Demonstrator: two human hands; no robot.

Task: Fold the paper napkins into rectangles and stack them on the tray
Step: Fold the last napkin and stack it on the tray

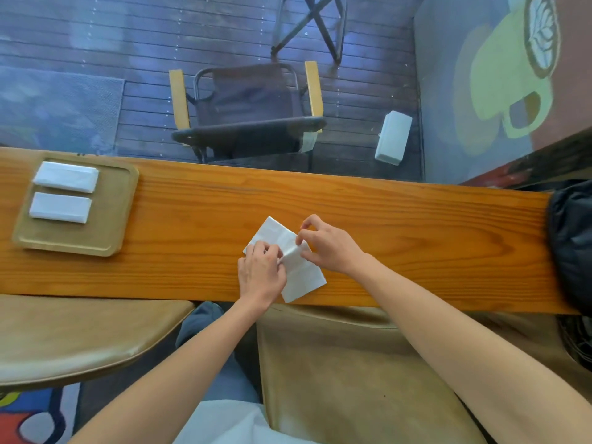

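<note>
Both hands pinch a creased white napkin (288, 261) (thin paper).

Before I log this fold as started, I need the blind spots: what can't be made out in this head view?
- Napkin middle: covered by the left hand and right hand, so the fold line is hidden.
- Folded napkins on the tray: layer count too small to tell.
- Tray's far left corner: cut off by the picture edge.
- Dark object at the counter's right end: cropped, unidentifiable.

Your left hand (261, 270) and right hand (330, 248) are bare; no rings or watch. Forearms unsleeved. You wear a white top and grey-blue trousers.
</note>
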